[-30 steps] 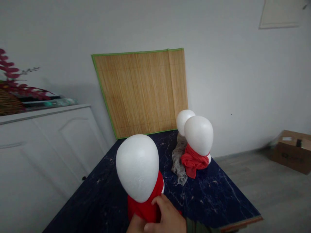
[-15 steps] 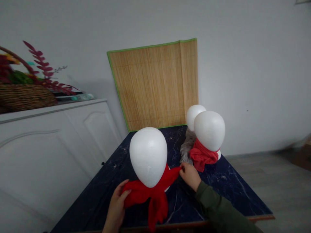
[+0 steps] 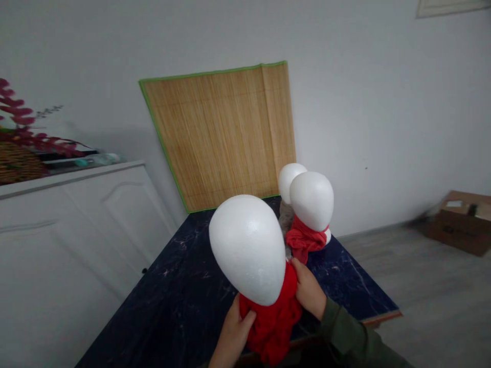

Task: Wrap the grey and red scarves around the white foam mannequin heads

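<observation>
A white foam mannequin head [image 3: 247, 245] tilts near the front edge of the table, with a bright red scarf [image 3: 274, 327] wrapped around its neck and hanging in front. My left hand [image 3: 236, 327] is closed on the scarf at the left of the neck, thumb in front. On the right side of the neck, my right hand [image 3: 307, 289] grips the scarf too, its fingers partly hidden behind the cloth. The base of this head is covered by scarf and hands.
Behind to the right stand a second white head [image 3: 312, 199] with a red scarf [image 3: 305, 240] and a third [image 3: 290, 179] with a grey scarf [image 3: 286, 214]. A dark blue marbled table [image 3: 184, 286] lies beneath. White cabinets [image 3: 76, 245] border the left; a cardboard box [image 3: 460, 222] rests on the floor.
The near head has moved right toward the other heads and now leans. Both hands have come closer together, and the scarf's spread ends are gathered at the neck. The view has shifted rightward.
</observation>
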Available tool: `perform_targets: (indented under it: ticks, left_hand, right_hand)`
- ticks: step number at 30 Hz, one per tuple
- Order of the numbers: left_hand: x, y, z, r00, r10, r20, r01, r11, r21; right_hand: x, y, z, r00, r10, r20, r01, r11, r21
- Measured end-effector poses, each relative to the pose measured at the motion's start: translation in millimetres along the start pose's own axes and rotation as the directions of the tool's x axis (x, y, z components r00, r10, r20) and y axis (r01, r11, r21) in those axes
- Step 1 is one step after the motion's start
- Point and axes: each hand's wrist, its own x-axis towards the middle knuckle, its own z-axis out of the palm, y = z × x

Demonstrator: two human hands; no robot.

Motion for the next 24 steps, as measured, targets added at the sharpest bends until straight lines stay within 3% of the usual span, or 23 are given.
perform_targets:
  ticks: [3, 7, 10, 12, 14, 17, 21, 24]
  left_hand:
    - [4, 19, 51.6, 0.987, 0.075, 0.14, -0.073, 0.997, -0.019]
    - [27, 38, 117.4, 0.926, 0.223, 0.305, -0.2, 0.974, -0.106]
    - [48, 41, 147.4, 0.88, 0.274, 0.388, -0.226, 0.96, -0.165]
    - [60, 38, 152.5, 0.865, 0.268, 0.423, -0.214, 0.962, -0.172]
    - [67, 30, 144.8, 0.846, 0.255, 0.469, -0.213, 0.967, -0.142]
    - [71, 10, 114.7, 0.833, 0.158, 0.53, -0.139, 0.987, -0.076]
    - [71, -15, 55.5, 0.854, -0.045, 0.518, 0.115, 0.988, -0.103]
    - [72, -22, 6.9, 0.887, -0.202, 0.416, 0.307, 0.93, -0.204]
  right_hand:
    - [-23, 19, -53, 0.992, 0.045, -0.118, -0.052, 0.997, -0.06]
    - [-43, 59, -108, 0.958, 0.101, -0.268, -0.154, 0.971, -0.184]
    - [-43, 87, -131, 0.931, 0.123, -0.344, -0.221, 0.939, -0.264]
    - [-41, 104, -138, 0.929, 0.106, -0.354, -0.221, 0.928, -0.302]
    - [-40, 117, -140, 0.931, 0.089, -0.354, -0.209, 0.925, -0.318]
    - [-46, 130, -139, 0.911, 0.124, -0.393, -0.255, 0.919, -0.301]
    - [-59, 129, -139, 0.927, 0.154, -0.343, -0.252, 0.932, -0.262]
    - [-71, 130, -150, 0.919, 0.226, -0.325, -0.318, 0.91, -0.267]
